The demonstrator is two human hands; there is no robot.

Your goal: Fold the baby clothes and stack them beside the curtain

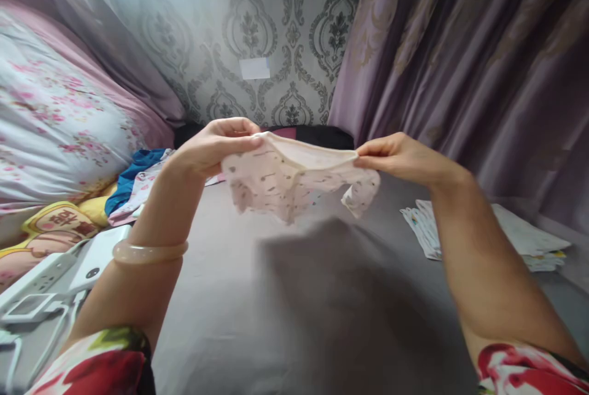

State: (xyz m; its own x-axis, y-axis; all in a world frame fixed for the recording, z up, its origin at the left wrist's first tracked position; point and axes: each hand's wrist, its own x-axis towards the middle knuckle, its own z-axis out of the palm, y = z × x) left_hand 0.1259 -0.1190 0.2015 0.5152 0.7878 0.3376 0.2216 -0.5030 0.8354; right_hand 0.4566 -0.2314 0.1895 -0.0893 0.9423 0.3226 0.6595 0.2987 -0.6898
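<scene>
both hands are raised above a bed and hold a small piece of clothing stretched between them. left hand (pixel 212 146) pinches the left end of the pale pink garment (pixel 294 177), with the thumb on top and the fingers curled beneath the hem. right hand (pixel 399 156) pinches the right end between thumb and fingertips, the other fingers drawn in close. the garment is light pink with small dark specks, its top edge pulled taut in a line between the two hands while the rest hangs loose and wrinkled below, in the air above the grey bedsheet (pixel 257 309) and not touching it. a shadow falls on the sheet beneath it. a pale bangle (pixel 150 252) circles the left wrist, and bright flowered sleeves show at both lower corners. to the left lies a floral pillow or quilt (pixel 55 113) in white and pink, with a heap of coloured clothes (pixel 133 183) near it, blue on top. a white power strip (pixel 39 278) and a white charger-like block (pixel 99 257) lie at the lower left edge. to the right, well apart from the hands, folded papers (pixel 524 238) rest on the sheet. purple curtains (pixel 483 57) hang on the right, and patterned grey wallpaper (pixel 257 27) covers the wall behind.
</scene>
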